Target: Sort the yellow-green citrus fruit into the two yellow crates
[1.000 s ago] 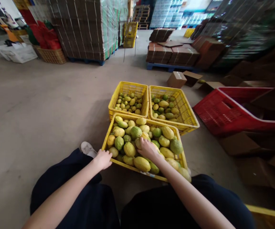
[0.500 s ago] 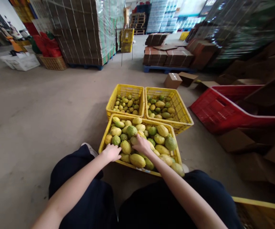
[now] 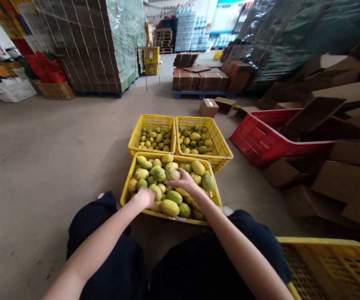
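Yellow and green citrus-like fruits, some with bumpy skin, fill the front yellow crate point(image 3: 124, 189) between my knees. My left hand point(image 3: 146, 198) reaches over the crate's near left side, its fingers curled round a yellow fruit point(image 3: 156, 191); part of the grip is hidden behind the hand. Over the middle of the heap, my right hand point(image 3: 184, 181) holds a pale green, rough fruit point(image 3: 172, 174) between thumb and fingers. A smooth yellow fruit point(image 3: 169, 208) lies at the near edge, with a green one point(image 3: 174, 196) just beyond it.
Two yellow crates behind, left point(image 3: 131, 143) and right point(image 3: 222, 146), hold smaller fruits. A red crate point(image 3: 255, 139) with cardboard stands right, among loose cartons point(image 3: 339, 183). Another yellow crate point(image 3: 323, 241) sits at my lower right. A pallet of flattened boxes point(image 3: 200, 81) stands farther off.
The view has turned right, so everything sits farther left. My right hand has raised the pale green fruit from the heap. My left hand has closed round a yellow fruit.
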### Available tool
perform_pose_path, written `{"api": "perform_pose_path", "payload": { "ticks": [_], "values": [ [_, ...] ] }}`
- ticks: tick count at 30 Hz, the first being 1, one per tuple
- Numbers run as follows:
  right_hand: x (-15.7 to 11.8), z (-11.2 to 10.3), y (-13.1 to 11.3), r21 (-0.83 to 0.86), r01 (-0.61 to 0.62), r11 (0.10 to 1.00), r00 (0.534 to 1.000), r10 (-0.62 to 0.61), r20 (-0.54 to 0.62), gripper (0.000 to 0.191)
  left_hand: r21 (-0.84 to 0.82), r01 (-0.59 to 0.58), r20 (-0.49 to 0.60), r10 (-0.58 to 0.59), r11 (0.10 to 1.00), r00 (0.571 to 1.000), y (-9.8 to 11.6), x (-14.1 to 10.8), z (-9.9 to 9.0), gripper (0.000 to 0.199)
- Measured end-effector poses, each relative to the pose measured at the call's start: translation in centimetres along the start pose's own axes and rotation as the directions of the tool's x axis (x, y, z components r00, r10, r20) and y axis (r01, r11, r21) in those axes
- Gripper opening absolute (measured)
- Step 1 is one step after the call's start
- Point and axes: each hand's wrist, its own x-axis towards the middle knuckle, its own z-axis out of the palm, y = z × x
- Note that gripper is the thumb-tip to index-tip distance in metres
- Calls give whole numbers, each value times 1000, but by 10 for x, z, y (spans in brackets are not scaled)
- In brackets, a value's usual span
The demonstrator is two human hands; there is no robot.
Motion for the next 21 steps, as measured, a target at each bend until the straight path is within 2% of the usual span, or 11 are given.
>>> {"api": "perform_pose_path", "payload": {
  "ticks": [5,9,13,17,21],
  "values": [
    [-16,-15,-20,173,-103,980,991,86,103,67,-12,29,38,-28,1000,999,11,8,-6,45],
    [-27,-28,-31,139,-103,985,991,89,104,68,-8,82,69,-81,997,994,24,18,-5,48],
    [-34,-40,-30,158,-105,982,990,89,106,65,24,154,95,-155,988,983,35,32,-2,59],
    [-38,-48,-22,327,-118,938,993,113,36,65,30,179,73,-181,983,981,40,46,0,59],
    [-40,-53,-18,533,-118,838,991,129,16,57,0,155,2,-155,988,988,38,55,3,55]
  ]
}}
